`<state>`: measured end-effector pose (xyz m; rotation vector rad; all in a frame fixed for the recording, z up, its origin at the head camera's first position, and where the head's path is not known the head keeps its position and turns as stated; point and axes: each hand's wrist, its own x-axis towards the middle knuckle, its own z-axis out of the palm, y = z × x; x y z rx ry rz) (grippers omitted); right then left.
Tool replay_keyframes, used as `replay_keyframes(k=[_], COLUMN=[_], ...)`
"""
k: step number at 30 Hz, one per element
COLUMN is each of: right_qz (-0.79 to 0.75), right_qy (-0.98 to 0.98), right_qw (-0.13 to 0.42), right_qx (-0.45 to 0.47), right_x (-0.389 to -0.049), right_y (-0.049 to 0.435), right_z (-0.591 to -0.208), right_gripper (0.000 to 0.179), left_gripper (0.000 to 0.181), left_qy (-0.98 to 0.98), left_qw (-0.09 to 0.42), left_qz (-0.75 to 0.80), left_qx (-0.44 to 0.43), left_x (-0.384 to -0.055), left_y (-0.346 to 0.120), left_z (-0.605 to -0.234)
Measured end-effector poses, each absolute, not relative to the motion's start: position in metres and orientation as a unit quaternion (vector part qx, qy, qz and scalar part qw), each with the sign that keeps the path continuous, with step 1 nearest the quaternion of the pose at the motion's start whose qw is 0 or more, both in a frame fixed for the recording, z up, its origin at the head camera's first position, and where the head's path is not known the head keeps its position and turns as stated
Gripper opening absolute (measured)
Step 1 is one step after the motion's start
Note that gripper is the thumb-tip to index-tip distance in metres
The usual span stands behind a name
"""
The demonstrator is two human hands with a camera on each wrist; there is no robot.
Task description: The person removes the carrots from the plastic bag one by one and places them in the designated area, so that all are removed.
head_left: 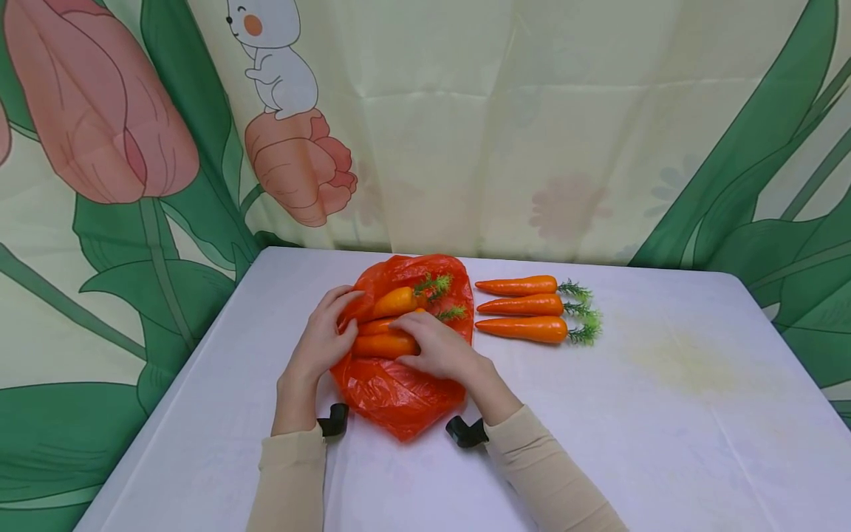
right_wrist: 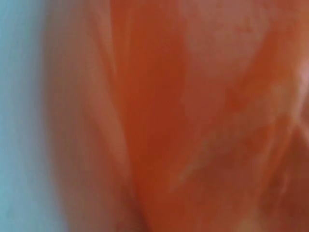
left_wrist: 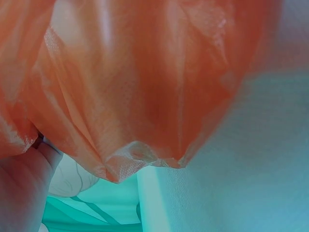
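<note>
A red plastic bag (head_left: 399, 403) lies on the table, its mouth spread around several orange carrots with green tops. My left hand (head_left: 322, 332) grips the bag's left edge, thumb beside the carrot tips. With my right hand (head_left: 439, 347) I hold the thick end of the nearest carrot (head_left: 382, 345), fingers curled over it. Farther back in the bag rests another carrot (head_left: 396, 301). The left wrist view is mostly filled by the bag (left_wrist: 145, 87), with part of the left hand (left_wrist: 24, 188) at lower left. Blurred red plastic (right_wrist: 159, 121) covers most of the right wrist view.
Right of the bag, three carrots lie side by side: a far one (head_left: 518, 286), a middle one (head_left: 521, 305) and a near one (head_left: 525, 329). They sit on a white-covered table (head_left: 631, 443). A printed curtain (head_left: 452, 148) hangs behind the table's back edge.
</note>
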<state>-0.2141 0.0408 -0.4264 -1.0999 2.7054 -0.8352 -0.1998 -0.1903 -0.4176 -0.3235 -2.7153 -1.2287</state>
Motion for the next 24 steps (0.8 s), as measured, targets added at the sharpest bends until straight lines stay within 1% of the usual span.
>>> replay_keyframes(k=[7,10,19,24], right_qz=[-0.254,-0.252,-0.232,-0.225], right_qy=[0.891,0.888,0.896,0.899], right_qw=[0.044,0.050,0.095,0.116], right_qx=[-0.374,-0.381,-0.366,-0.358], right_x=[-0.213,-0.214,-0.214,-0.212], right_y=[0.039,0.041,0.053,0.052], right_z=[-0.429,-0.428,-0.418,-0.415], right_gripper=[0.051,0.050,0.042,0.044], left_gripper=[0.047,0.047,0.046,0.047], left_qy=[-0.903,-0.903,-0.903,-0.904], left_qw=[0.067,0.067,0.081,0.076], left_qz=[-0.412,-0.411,-0.408,-0.407], left_qx=[-0.102,-0.103,-0.112,-0.107], left_x=[-0.199,-0.199,-0.199,-0.199], left_y=[-0.189,-0.189,-0.188,-0.188], left_z=[-0.417,-0.418,-0.418,-0.417])
